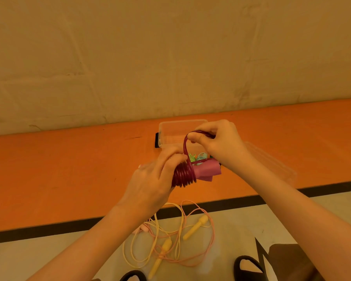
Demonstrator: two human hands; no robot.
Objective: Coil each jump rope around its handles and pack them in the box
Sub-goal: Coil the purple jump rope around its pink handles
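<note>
Maroon rope coiled round pink handles, gripped tight in left hand. Loose loop pinched between right hand thumb and fingers.

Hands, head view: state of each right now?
Left hand: grips the coiled dark red jump rope around its pink handles.
Right hand: pinches the rope's free loop, pulled up above the coil.

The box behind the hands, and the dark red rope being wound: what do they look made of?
The box looks like clear, glossy hard plastic: the orange surface shows through its walls. The dark red rope looks like smooth, translucent vinyl or rubbery plastic tubing; its coils catch highlights and it bends in a springy loop up to the right hand. The left hand holds the coils. Exact polymers cannot be told.
</note>
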